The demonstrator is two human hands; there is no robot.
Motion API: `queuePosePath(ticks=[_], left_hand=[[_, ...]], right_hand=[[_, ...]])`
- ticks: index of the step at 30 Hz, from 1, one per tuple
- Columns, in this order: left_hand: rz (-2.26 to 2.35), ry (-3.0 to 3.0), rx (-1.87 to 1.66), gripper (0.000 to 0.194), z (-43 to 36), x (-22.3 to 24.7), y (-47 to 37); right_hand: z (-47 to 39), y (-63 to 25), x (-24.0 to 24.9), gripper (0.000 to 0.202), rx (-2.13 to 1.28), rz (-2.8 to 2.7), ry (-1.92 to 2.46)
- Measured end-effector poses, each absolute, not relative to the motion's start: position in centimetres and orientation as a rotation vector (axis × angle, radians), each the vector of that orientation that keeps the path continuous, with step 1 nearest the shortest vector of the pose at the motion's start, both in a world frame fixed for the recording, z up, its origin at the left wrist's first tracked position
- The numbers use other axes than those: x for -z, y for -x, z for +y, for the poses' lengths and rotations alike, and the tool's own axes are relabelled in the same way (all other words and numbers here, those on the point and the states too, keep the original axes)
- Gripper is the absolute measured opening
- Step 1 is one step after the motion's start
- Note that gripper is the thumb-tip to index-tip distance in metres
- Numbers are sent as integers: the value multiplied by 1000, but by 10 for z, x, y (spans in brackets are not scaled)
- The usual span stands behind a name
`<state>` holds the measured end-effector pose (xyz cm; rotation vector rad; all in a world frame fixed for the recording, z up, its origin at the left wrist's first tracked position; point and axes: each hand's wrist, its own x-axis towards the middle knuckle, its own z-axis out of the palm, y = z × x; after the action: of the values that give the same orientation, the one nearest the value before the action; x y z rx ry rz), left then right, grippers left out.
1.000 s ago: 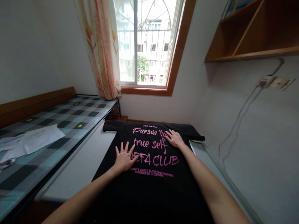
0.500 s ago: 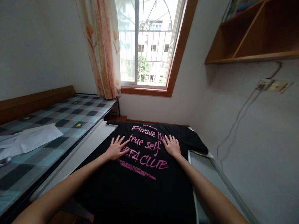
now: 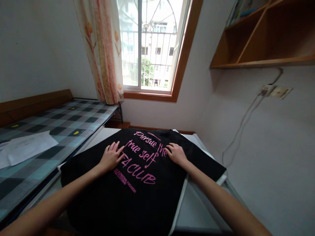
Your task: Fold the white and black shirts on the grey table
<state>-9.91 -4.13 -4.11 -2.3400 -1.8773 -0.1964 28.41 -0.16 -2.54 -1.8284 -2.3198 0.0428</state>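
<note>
Left hand (image 3: 112,157) open, fingers a little parted and bent, laid on the left part of the pink print (image 3: 145,154). Right hand (image 3: 176,153) likewise open, fingers closer together and curved, set at the right end of the print's upper lines. Neither is seen to grip; whether a fingertip pinches a little cloth, I cannot tell. The black shirt (image 3: 123,209) lies print side up on the white table (image 3: 197,209), between the bed (image 3: 64,121) and the wall (image 3: 270,147). It sits askew: the lines of print slope down toward my right. Its right sleeve (image 3: 206,160) points toward the table's wall side; white shows along that sleeve and down the shirt's right side, lining or separate cloth, I cannot tell which. On the left, the shirt reaches the table's edge beside the bed. Its lower end is too dark to judge. I judge the step to be working the cloth by hand pressure. Sound practice would be even, light pressure from both hands, moved at one pace so that layers do not slip apart, the gap between them held constant so that no fold rises, and a check that the left edge does not catch on the bed.
</note>
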Motion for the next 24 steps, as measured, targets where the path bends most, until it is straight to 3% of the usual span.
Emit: queuePosePath(ticks=[5, 11, 24], left_hand=[[-2154, 2292, 178, 74, -96, 63, 59], [-2132, 2350, 177, 72, -96, 67, 58], [-1531, 2824, 58, 63, -12, 36, 114]], right_hand=[[50, -334, 28, 55, 17, -2575, 1622], [52, -357, 56, 60, -135, -2524, 1731], [-76, -331, 71, 70, 104, -2215, 2127]])
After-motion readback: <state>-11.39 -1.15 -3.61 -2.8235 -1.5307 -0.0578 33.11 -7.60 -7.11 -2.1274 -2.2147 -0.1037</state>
